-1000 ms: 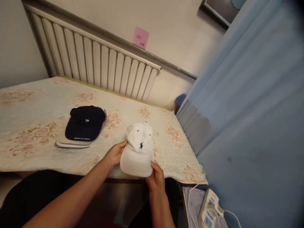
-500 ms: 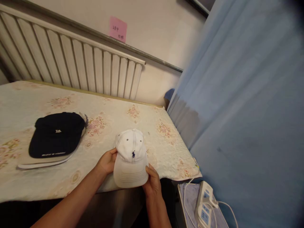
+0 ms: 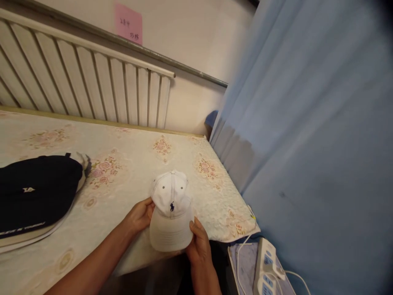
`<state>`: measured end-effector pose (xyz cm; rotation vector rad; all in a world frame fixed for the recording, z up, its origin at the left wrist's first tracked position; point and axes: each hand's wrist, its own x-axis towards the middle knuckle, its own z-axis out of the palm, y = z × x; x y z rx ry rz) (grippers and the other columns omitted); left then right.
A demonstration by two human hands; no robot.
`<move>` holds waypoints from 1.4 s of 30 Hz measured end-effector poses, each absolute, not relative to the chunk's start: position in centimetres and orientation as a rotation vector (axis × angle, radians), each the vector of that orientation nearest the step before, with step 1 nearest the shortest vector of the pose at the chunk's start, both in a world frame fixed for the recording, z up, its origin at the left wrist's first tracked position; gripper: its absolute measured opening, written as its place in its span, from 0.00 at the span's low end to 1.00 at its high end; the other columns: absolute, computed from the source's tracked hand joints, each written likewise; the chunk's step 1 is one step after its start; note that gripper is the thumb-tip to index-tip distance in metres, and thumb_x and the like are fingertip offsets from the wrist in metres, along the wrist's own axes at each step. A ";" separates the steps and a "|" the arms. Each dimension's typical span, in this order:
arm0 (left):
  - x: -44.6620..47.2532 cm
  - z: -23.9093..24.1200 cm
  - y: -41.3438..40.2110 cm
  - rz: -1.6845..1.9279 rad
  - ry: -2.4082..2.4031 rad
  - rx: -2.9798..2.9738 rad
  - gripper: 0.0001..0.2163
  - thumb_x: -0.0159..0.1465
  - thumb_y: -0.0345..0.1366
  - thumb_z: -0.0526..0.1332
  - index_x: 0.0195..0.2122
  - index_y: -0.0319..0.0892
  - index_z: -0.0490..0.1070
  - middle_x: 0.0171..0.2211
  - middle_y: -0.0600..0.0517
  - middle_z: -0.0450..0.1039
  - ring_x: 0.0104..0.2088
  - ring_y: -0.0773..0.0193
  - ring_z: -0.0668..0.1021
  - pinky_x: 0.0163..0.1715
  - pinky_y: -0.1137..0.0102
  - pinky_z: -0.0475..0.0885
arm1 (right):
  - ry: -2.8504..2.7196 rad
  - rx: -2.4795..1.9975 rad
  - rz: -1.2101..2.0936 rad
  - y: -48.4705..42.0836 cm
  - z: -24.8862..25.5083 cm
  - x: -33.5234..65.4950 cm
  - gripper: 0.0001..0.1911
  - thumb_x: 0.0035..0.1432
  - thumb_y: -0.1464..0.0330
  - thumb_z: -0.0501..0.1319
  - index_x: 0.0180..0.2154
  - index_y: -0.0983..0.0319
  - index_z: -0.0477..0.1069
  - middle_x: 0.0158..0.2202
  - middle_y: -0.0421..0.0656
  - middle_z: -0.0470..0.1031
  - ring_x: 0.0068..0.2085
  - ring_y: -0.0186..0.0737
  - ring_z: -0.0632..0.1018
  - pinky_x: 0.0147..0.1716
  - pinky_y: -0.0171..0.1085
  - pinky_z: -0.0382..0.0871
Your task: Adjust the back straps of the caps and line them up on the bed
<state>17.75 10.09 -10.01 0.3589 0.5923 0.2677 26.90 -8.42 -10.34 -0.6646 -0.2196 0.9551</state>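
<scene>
A white baseball cap [image 3: 172,198] with a small dark horse-and-rider logo is held between my two hands, its brim facing me, near the front edge of the bed. My left hand [image 3: 141,214] grips it at its left side, the fingers partly hidden behind the crown. On the brim's right edge, the thumb of my right hand [image 3: 199,239] presses from above, with the other fingers underneath. To the left lies a stack of caps with a black cap [image 3: 39,190] on top; lighter brims show below it, and the frame cuts off its left part.
The bed has a cream floral cover [image 3: 132,159]. Behind it are a white radiator [image 3: 101,82] and a pink note [image 3: 129,24] on the wall. A blue curtain [image 3: 301,123] hangs at the right. A power strip [image 3: 265,262] with cables lies on a small stand at lower right.
The view has shifted to the right and closer, so the cap stack sits further left and is partly cut off. Both hands still hold the white cap, now slightly lower in view.
</scene>
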 end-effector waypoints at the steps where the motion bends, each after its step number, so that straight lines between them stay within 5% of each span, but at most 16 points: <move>1: 17.8 -10.1 9.8 0.245 0.575 0.362 0.17 0.61 0.27 0.55 0.52 0.34 0.69 0.39 0.41 0.80 0.39 0.51 0.81 0.43 0.61 0.76 | -0.226 -0.657 0.957 -8.6 -10.1 26.7 0.22 0.50 0.70 0.62 0.50 0.65 0.71 0.45 0.51 0.78 0.49 0.49 0.77 0.51 0.49 0.68; 16: 13.3 -7.7 6.1 0.060 0.504 0.396 0.15 0.59 0.30 0.56 0.46 0.36 0.74 0.33 0.43 0.80 0.38 0.46 0.81 0.43 0.55 0.74 | -0.047 -0.661 1.027 -7.7 -6.5 23.6 0.22 0.54 0.59 0.59 0.47 0.64 0.73 0.43 0.48 0.80 0.48 0.50 0.77 0.50 0.52 0.69; 24: 10.8 -7.1 5.2 0.031 0.343 0.329 0.18 0.61 0.33 0.55 0.51 0.33 0.71 0.37 0.41 0.80 0.39 0.47 0.81 0.46 0.54 0.72 | -0.134 -0.662 1.047 -7.7 -6.9 23.3 0.25 0.54 0.55 0.58 0.48 0.65 0.73 0.45 0.49 0.79 0.49 0.48 0.77 0.51 0.50 0.67; 42: 11.9 -8.5 6.8 0.124 0.240 0.331 0.22 0.66 0.40 0.51 0.57 0.30 0.64 0.44 0.38 0.77 0.46 0.48 0.78 0.52 0.53 0.66 | -0.079 -0.596 1.038 -12.0 -7.4 20.5 0.20 0.49 0.68 0.64 0.46 0.62 0.74 0.45 0.46 0.79 0.53 0.50 0.74 0.56 0.49 0.63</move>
